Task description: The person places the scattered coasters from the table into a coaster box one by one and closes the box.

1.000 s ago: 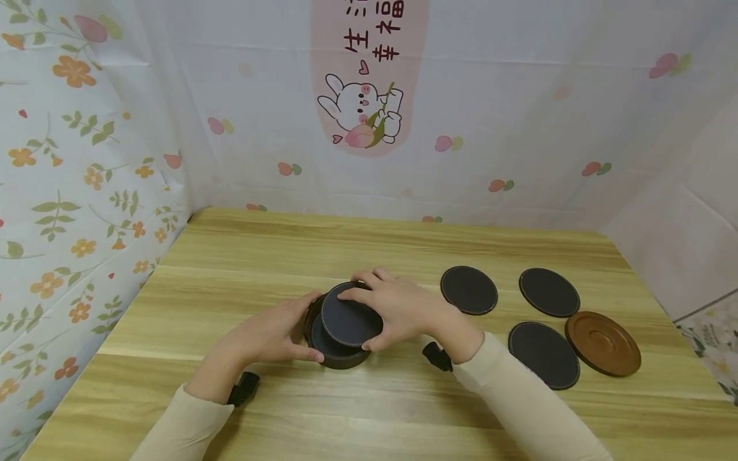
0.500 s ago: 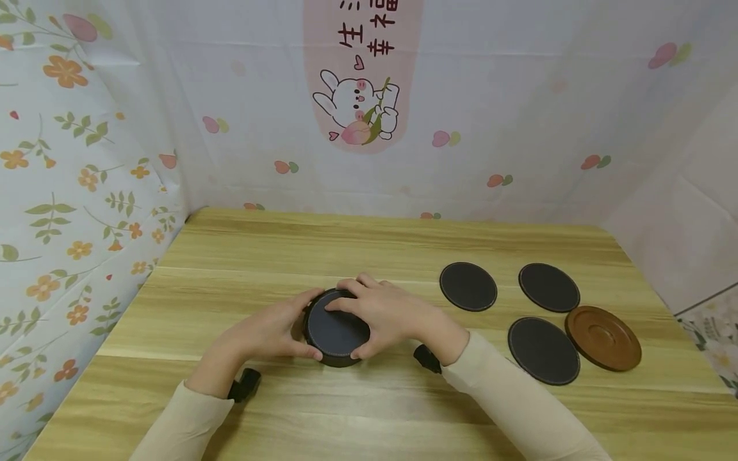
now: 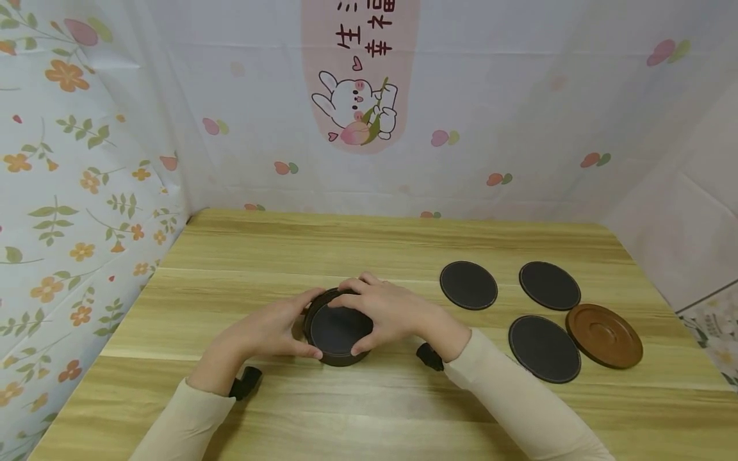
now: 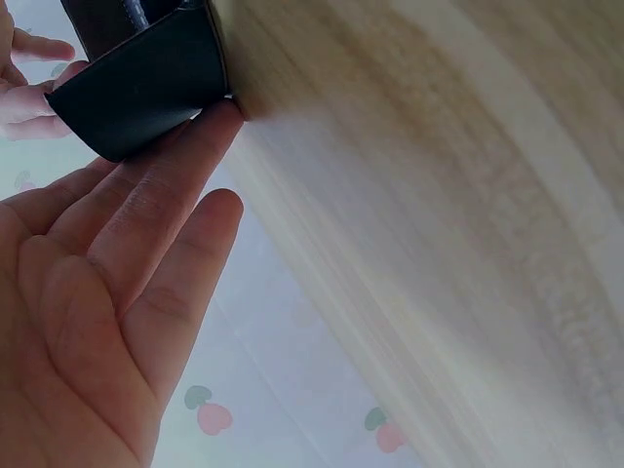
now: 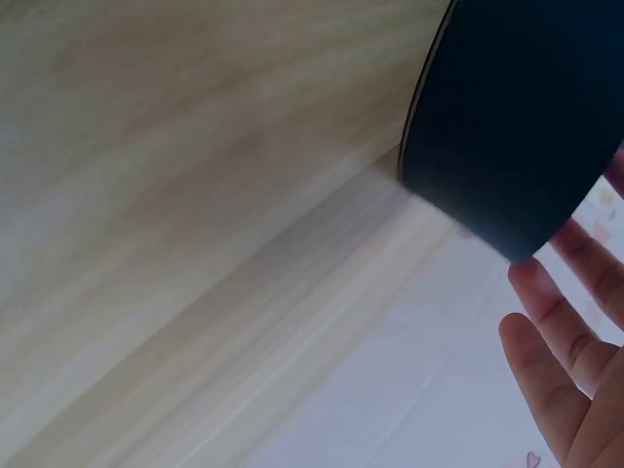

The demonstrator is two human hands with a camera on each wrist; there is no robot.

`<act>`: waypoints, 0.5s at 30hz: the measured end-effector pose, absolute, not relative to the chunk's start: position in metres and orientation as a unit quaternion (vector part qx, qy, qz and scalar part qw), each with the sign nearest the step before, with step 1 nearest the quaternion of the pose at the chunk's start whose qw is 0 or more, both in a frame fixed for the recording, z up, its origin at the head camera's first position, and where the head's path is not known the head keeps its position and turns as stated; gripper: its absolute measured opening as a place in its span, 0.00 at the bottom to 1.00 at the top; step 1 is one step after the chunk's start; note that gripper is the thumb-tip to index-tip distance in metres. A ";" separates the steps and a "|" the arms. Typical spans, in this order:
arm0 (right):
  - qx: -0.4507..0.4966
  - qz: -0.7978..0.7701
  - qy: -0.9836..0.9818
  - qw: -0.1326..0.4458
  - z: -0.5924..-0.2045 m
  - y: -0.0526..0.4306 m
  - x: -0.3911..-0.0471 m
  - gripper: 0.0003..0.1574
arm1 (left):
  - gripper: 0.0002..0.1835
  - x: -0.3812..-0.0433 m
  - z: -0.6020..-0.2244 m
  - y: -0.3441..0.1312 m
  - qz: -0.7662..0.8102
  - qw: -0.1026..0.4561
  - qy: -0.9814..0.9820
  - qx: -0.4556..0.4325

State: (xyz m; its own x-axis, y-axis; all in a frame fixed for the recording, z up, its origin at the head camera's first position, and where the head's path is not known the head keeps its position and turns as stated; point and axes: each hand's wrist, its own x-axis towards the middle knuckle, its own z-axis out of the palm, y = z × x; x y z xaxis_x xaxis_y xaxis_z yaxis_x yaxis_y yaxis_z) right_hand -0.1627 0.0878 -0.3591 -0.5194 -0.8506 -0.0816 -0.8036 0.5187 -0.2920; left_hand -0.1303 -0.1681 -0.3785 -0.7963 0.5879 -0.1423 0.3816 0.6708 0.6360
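The coaster (image 3: 340, 331) has sunk into the holder (image 3: 341, 360); left hand (image 3: 271, 328) and right hand (image 3: 394, 315) clasp its sides, and uneven pressure could wedge the coaster crooked.

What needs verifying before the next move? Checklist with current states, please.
1. Round black holder upright, opening up: ok.
2. Left hand at the holder's side: ok.
3. Inner black disc sitting below the rim: ok.
4. Right hand clear of the holder: not ok, fingers reach over its rim.
5. Three outer black discs not overlapping one another: ok.
6. Brown disc clear of them: cannot tell, edges look very close.
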 end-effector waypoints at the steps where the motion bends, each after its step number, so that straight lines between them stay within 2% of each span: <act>1: -0.479 -0.113 0.865 0.103 -0.360 0.090 -0.163 0.48 | 0.58 -0.130 -0.379 -0.168 0.302 0.169 0.898 0.272; 6: -0.462 -0.117 0.875 0.085 -0.360 0.107 -0.166 0.46 | 0.57 -0.129 -0.380 -0.167 0.302 0.165 0.897 0.276; 15: -0.392 -0.125 0.906 0.095 -0.354 0.147 -0.171 0.43 | 0.60 -0.128 -0.379 -0.166 0.287 0.162 0.908 0.259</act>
State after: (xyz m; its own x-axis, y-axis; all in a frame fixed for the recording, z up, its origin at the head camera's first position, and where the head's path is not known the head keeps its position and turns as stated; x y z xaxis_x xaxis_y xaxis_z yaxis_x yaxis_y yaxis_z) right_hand -0.1709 0.1470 -0.3540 -0.6740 -0.7350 -0.0746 -0.6873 0.6609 -0.3014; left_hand -0.1285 -0.1665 -0.3792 -0.8137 0.5628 -0.1454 0.3767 0.7010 0.6056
